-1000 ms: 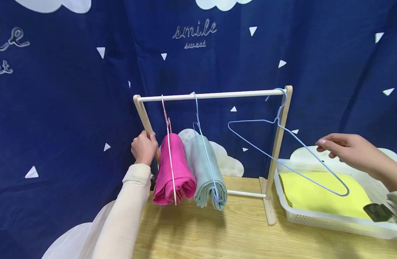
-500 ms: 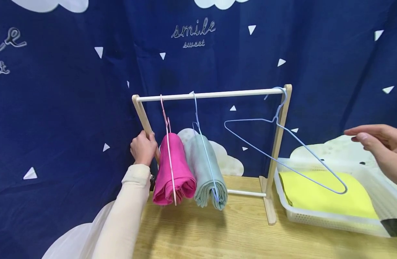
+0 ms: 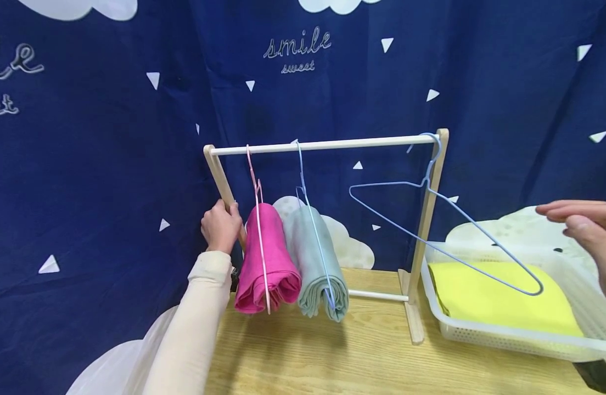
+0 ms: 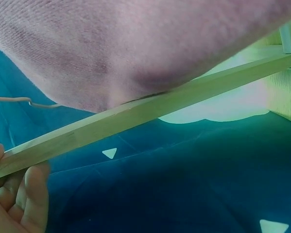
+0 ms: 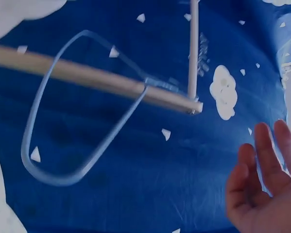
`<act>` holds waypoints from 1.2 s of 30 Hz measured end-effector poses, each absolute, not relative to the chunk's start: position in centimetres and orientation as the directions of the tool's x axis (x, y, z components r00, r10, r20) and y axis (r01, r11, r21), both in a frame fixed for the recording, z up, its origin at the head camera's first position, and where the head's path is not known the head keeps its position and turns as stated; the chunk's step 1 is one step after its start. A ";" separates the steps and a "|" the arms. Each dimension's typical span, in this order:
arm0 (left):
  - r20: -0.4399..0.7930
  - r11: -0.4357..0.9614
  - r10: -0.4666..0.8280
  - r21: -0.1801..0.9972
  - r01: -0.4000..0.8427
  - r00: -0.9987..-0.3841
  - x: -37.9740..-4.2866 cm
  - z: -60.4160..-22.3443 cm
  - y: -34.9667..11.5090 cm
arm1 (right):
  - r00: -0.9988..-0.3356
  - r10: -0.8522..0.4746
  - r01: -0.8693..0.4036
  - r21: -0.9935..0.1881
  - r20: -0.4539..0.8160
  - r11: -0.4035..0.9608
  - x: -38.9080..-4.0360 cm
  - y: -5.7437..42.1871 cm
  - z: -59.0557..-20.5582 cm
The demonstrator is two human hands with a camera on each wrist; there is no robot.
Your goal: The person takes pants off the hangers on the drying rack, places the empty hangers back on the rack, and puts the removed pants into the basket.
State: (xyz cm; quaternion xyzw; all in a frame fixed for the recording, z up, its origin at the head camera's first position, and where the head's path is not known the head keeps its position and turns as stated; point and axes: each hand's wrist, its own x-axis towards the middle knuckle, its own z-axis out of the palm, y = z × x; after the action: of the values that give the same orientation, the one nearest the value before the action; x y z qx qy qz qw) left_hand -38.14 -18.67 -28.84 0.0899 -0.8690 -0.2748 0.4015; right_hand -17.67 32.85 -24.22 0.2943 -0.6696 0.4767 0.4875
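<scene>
My left hand [image 3: 221, 226] grips the left upright post of a small wooden rack [image 3: 216, 170]. In the left wrist view, fingers and thumb wrap the post [image 4: 94, 131], beside the pink cloth [image 4: 111, 53]. A rolled pink cloth [image 3: 268, 258] and a rolled pale green cloth [image 3: 315, 252] hang from the rail on hangers. A bare blue hanger [image 3: 428, 178] hangs at the rail's right end, turned slantwise. My right hand [image 3: 596, 230] is at the right edge, holding nothing, apart from this hanger. In the right wrist view its fingers [image 5: 266, 145] are spread and slightly bent.
A white plastic basket [image 3: 515, 341] with a folded yellow cloth [image 3: 505, 307] stands right of the rack on the wooden table [image 3: 332, 362]. The blue hanger's lower corner overhangs the basket. A navy curtain [image 3: 110, 164] hangs close behind.
My right hand has moved right, away from the blue hanger, and its fingers have straightened. The hanger sways slightly. My left hand stays on the post.
</scene>
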 end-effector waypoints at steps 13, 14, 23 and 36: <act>0.650 0.836 -0.367 0.545 0.071 -0.665 -38.4 -29.2 -18.0 | -0.498 0.049 -0.850 -0.498 0.866 0.171 -16.4 32.2 -25.8; 0.652 0.836 -0.367 0.544 0.073 -0.663 -38.4 -29.3 -18.0 | -0.510 0.040 -0.841 -0.508 0.859 0.185 -16.3 32.2 -25.8; 0.617 0.832 -0.353 0.551 0.066 -0.704 -37.5 -28.7 -18.6 | -0.723 0.055 -0.509 -0.585 0.689 0.632 -15.8 32.4 -24.8; 0.506 0.794 -0.350 0.606 0.037 -0.788 -33.5 -26.2 -18.3 | -0.908 -0.124 -0.269 -0.330 0.400 0.905 -19.2 34.3 -20.9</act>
State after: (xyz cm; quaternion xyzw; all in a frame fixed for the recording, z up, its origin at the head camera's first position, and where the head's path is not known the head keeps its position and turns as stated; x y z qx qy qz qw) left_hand -33.49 -18.35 -26.25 0.0875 -0.8939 -0.3085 0.3132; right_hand -19.24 34.33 -20.87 0.1025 -0.9577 0.1922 0.1882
